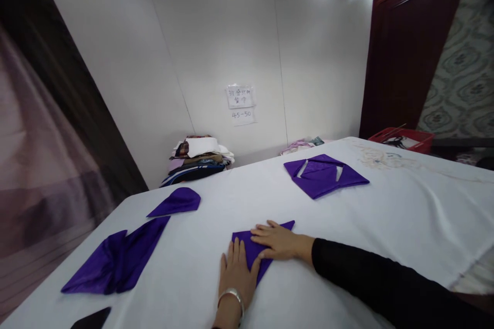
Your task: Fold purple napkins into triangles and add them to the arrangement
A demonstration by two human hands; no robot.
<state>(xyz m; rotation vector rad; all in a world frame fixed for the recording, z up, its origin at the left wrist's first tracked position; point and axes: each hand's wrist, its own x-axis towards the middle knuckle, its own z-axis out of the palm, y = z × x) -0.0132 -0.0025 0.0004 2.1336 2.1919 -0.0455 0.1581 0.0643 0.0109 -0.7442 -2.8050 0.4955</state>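
Flat on the white tabletop lies a folded purple napkin (251,253), pointed at its right end and at its lower end. My left hand (236,272), with a silver bracelet at the wrist, rests on its left part with fingers outstretched. From the right, my right hand (278,241) comes across its upper part, palm down and fingers spread. The hands are close together and cover much of the cloth. Neither hand grips it.
Other folded purple cloths lie about: a two-lobed one (116,257), a rounded one (179,202) and a many-sided one (318,181). A dark object (92,320) sits at lower left. Piled clothes (200,162) and a red basket (424,140) stand beyond the white-covered table (386,226).
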